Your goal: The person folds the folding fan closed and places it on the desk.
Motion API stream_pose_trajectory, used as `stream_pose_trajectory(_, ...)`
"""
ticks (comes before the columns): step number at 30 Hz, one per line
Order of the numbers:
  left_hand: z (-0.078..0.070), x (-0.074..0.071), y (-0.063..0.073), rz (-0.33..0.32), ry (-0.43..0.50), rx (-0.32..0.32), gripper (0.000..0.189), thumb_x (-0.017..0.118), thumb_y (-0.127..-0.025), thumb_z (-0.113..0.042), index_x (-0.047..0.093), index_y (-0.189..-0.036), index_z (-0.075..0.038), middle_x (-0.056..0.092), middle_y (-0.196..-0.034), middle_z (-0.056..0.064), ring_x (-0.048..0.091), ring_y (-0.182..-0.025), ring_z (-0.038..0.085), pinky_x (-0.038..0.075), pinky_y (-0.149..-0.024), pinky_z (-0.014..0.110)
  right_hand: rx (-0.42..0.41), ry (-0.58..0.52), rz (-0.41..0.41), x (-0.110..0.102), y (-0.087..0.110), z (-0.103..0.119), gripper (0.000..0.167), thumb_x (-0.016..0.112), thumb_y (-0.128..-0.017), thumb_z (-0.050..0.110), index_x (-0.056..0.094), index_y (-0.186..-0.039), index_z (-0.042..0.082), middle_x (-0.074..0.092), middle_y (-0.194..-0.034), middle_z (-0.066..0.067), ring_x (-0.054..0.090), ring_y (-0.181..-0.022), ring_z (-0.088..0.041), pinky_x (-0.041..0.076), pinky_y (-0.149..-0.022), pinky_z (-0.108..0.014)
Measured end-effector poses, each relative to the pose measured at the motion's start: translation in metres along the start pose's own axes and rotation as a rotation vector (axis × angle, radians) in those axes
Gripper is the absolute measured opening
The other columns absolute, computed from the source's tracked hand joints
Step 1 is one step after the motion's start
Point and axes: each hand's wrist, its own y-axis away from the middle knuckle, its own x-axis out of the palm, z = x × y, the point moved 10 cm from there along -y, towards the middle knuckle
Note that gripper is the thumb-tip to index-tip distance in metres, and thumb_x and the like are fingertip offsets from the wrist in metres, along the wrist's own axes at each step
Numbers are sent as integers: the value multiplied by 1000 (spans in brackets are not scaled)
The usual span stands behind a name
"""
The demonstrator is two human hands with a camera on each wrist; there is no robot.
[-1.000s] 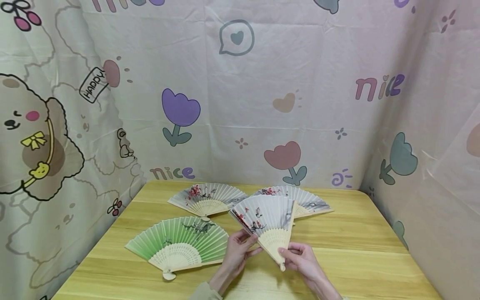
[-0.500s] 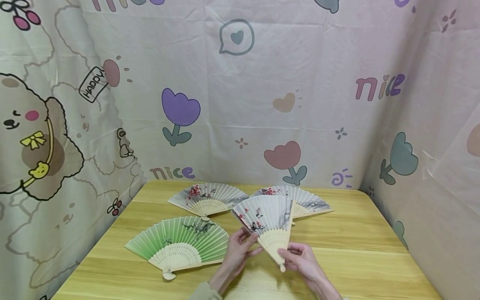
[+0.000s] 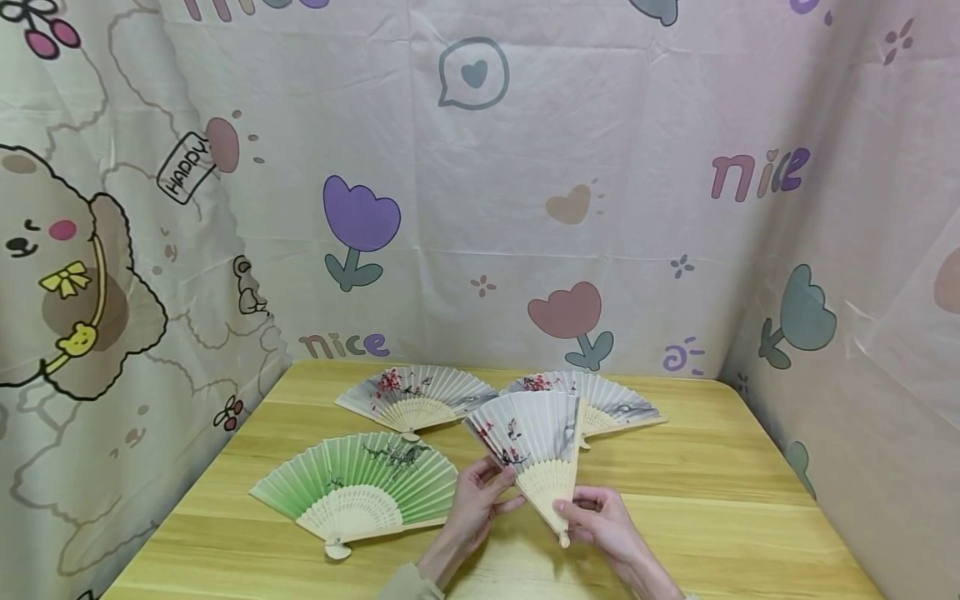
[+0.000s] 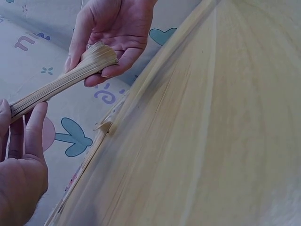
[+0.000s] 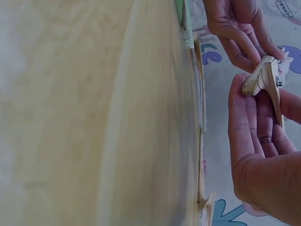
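Observation:
A partly spread folding fan (image 3: 528, 429), white-grey with red blossoms and small dark birds, is held up over the table. My left hand (image 3: 474, 504) pinches its left edge between thumb and fingers. Low on the pale ribs, close to the pivot end, my right hand (image 3: 606, 523) grips it with the thumb in front. In the left wrist view the stacked ribs (image 4: 59, 87) run between both hands. The right wrist view has the flared pivot end (image 5: 263, 80) lying against the right hand's fingers (image 5: 242, 117).
An open green fan (image 3: 356, 483) lies at the left on the wooden table (image 3: 712, 483). Two open grey blossom fans, one back left (image 3: 420, 396) and one back right (image 3: 615, 404), lie behind; the held fan overlaps the right one. A printed cloth (image 3: 465, 167) hangs around the table.
The held fan's right edge has swung slightly left, so its spread is a little narrower, and its pivot end has dipped slightly. Both hands stay nearly in place; the fans on the table have not moved.

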Motion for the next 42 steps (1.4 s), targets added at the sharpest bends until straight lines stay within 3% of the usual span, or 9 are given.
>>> stream_pose_trajectory(6, 0, 0, 0, -3, -2, 3, 37, 66, -96, -8, 55, -127, 8, 67, -106, -1, 70, -97, 11, 67, -84, 31, 2, 25, -16, -2, -1, 0, 19, 66, -95, 8, 70, -107, -7, 67, -86, 4, 67, -78, -8, 66, -70, -21)
stream_pose_trajectory(13, 2, 1, 0, 10, 8, -6, 32, 64, -97, -7, 56, -127, 2, 67, -108, -1, 71, -99, 11, 67, -84, 31, 1, 49, -27, -3, -1, -1, 29, 66, -94, 8, 65, -113, -15, 66, -86, 4, 66, -79, -8, 66, -72, -22)
stream_pose_trajectory(18, 3, 1, 0, 12, -5, -21, 42, 64, -97, -7, 51, -134, 8, 68, -110, 0, 71, -100, 12, 66, -85, 31, -7, 63, -23, -2, -1, -1, 36, 66, -94, 7, 61, -117, -19, 66, -88, 3, 66, -80, -9, 67, -73, -24)
stream_pose_trajectory(32, 4, 2, -1, 28, -37, -39, 41, 66, -97, -11, 53, -132, 8, 66, -111, 0, 69, -101, 13, 66, -86, 30, -15, 76, 10, 1, 2, 0, 31, 70, -91, 9, 67, -113, -13, 69, -89, 4, 67, -82, -10, 67, -76, -26)
stream_pose_trajectory(42, 4, 2, 0, 24, -47, -39, 38, 64, -98, -12, 54, -131, 4, 67, -110, -2, 68, -99, 13, 67, -84, 29, -42, 65, 28, 4, 3, 4, 35, 69, -92, 6, 62, -114, -19, 69, -88, 4, 67, -81, -8, 67, -76, -27)
